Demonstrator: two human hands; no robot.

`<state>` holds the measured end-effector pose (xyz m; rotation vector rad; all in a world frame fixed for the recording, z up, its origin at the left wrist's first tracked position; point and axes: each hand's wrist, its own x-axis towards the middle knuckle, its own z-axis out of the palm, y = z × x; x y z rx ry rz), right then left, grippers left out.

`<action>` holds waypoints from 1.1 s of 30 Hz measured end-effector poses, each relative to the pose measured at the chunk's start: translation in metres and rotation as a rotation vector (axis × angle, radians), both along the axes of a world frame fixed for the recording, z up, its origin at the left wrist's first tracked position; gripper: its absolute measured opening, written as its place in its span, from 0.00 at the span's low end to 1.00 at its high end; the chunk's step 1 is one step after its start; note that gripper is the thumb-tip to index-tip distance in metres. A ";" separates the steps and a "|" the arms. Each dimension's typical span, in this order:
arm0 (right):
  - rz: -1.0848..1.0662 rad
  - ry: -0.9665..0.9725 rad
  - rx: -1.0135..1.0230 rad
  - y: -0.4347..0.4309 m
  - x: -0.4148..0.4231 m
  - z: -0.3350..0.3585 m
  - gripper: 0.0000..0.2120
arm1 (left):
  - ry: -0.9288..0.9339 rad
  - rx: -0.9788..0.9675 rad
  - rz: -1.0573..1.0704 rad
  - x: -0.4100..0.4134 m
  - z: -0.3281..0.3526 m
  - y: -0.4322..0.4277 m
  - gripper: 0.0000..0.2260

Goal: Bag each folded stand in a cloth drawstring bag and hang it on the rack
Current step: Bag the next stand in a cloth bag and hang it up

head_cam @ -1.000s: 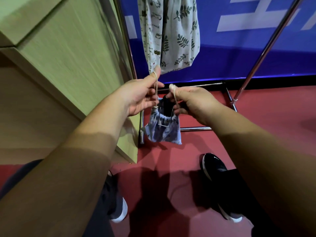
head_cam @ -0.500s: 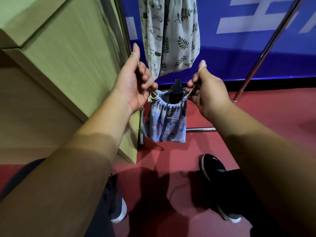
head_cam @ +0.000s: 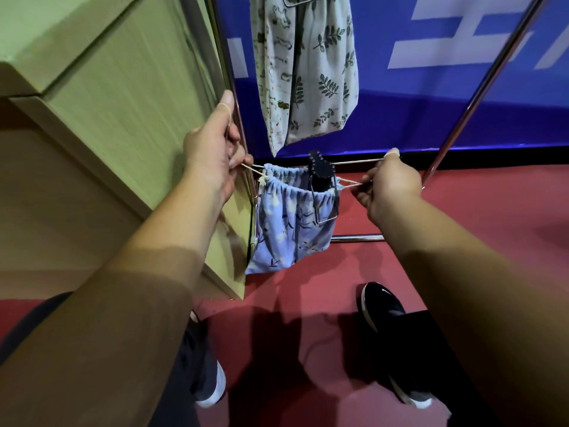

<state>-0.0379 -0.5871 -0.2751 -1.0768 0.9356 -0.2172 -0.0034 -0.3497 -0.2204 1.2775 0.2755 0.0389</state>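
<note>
The person stands on a red floor (head_cam: 462, 229) with both arms stretched forward; between the two hands hangs a blue drawstring bag (head_cam: 286, 229) with a floral print, held in the air just in front of the lower part of the chrome rack (head_cam: 480, 87); its mouth is gathered into pleats but not closed. A black folded stand (head_cam: 320, 172) sits inside at the right end of the mouth; its ridged top pokes out above the hem, and a thin wire loop of it shows against the outside of the cloth. The left hand (head_cam: 212, 155) has its fingers curled tight round the drawstring (head_cam: 251, 168) where it leaves the bag's left side, with a loop over one raised fingertip; the right hand (head_cam: 389, 188) grasps the drawstring on the opposite side the same way, a loop round a raised fingertip there too; both ends run taut, the hands well apart. Above the blue bag a leaf-print cloth bag (head_cam: 308, 72) hangs on the rack; its bottom edge is near the stand's top but apart from it. A pale wooden cabinet (head_cam: 123, 103) stands just beside the rack on the left; a blue banner (head_cam: 431, 118) with white lettering runs behind; two dark shoes (head_cam: 381, 306) rest on the floor below.
</note>
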 end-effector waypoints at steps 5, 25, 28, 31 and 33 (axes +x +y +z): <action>0.011 -0.285 0.124 0.007 -0.001 0.015 0.22 | -0.030 0.063 -0.120 -0.002 0.000 -0.005 0.25; 0.312 -0.134 -0.025 0.019 -0.013 0.019 0.35 | 0.035 0.323 -0.428 -0.015 -0.006 -0.016 0.33; 0.336 -0.082 -0.131 0.022 -0.014 0.014 0.34 | 0.020 0.469 -0.445 -0.019 -0.009 -0.016 0.32; 0.296 -0.023 -0.174 0.018 -0.013 0.008 0.32 | 0.024 0.461 -0.408 -0.020 -0.006 -0.011 0.32; 0.255 -0.014 -0.170 0.015 -0.012 0.008 0.31 | 0.022 0.449 -0.380 -0.018 -0.003 -0.006 0.32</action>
